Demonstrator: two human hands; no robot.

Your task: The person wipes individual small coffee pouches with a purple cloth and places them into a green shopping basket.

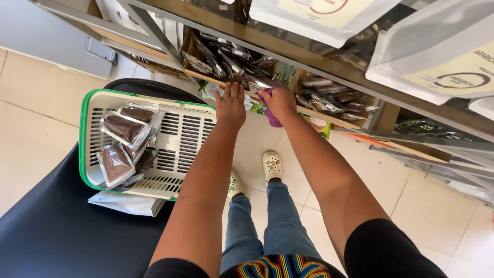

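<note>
Two hands [230,105] [278,101] at shelf [226,82]; perhaps four packets [123,128] in basket [175,110].

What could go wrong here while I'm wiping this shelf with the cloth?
1. The right hand rubs a purple cloth at the shelf edge, close to loosely stacked clear packets; a sweep might knock some to the floor.
2. The left hand rests flat by other packets and may nudge them.
3. The basket lies tilted on the black seat, so its brown pouches might slide.
</note>
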